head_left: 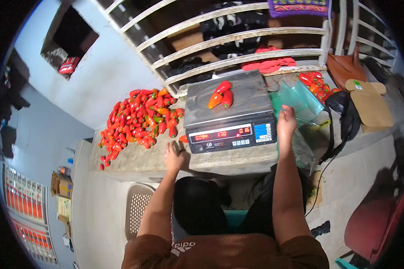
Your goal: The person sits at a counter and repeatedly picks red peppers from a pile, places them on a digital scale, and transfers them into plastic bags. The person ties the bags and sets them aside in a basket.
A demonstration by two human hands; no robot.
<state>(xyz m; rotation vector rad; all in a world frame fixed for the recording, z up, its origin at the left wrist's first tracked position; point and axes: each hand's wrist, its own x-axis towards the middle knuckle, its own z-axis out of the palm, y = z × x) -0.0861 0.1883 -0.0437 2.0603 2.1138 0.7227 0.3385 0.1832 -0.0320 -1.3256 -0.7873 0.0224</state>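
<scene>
A flat digital scale (199, 107) with a lit red display stands on the concrete counter. Three red and orange peppers (227, 99) lie together on its plate. My left hand (173, 155) rests on the counter by the scale's front left corner, fingers apart. Just beyond those fingers, a red pepper (183, 139) lies against the scale's side. At the scale's right edge is my right hand (287, 122), with curled fingers and the thumb uppermost. Greenish see-through plastic bags (296, 102) lie around it; whatever its fingers hold is hidden.
A big heap of red peppers (137, 117) spreads over the counter's left part. More peppers (318, 86) sit in a bag at the back right, near a brown cardboard piece (369, 107) and a black bag (343, 110). White metal bars (238, 33) stand behind; a perforated basket (138, 208) is below.
</scene>
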